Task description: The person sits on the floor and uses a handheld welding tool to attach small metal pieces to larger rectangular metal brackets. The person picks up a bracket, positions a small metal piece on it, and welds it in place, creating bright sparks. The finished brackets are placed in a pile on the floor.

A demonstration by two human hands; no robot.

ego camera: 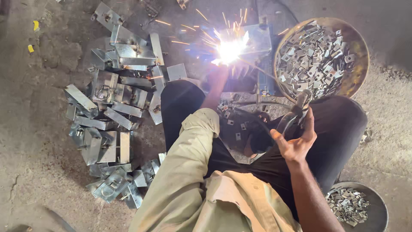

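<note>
Two hands (296, 144), two bowls (358, 47)

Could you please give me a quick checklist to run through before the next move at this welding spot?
1. Right hand has a firm grip on the electrode holder: ok.
2. Left hand steady by the workpiece: cannot tell, glare from the arc hides it.
3. Hands gloved against sparks: not ok, the right hand is bare.
4. Round pan of small metal pieces within reach: ok, it sits beside the right knee.
5. Pile of bent metal brackets apart from the arc: ok, it lies off to the left.
</note>
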